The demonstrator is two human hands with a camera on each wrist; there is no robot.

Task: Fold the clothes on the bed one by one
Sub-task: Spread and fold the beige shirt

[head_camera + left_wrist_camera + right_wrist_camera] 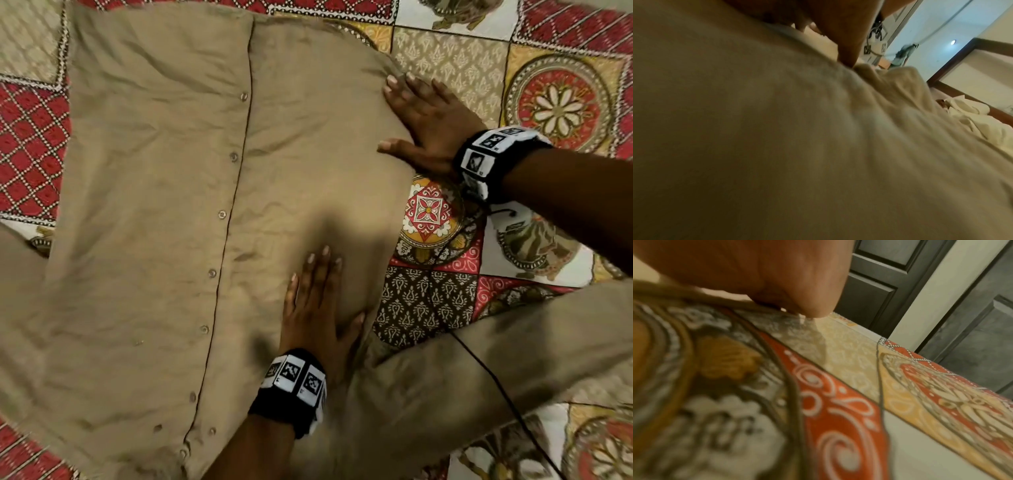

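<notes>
Head: flat hands (317, 308) on shirt (154, 205)

a tan button-front shirt (164, 192) lies spread flat and wrinkled on the patterned bed (555, 102), its buttons up, one sleeve angled out

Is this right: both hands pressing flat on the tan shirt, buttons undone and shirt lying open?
Not quite. In the head view the tan shirt is buttoned shut along its placket, not open. The left hand and right hand do press flat on it.
</notes>
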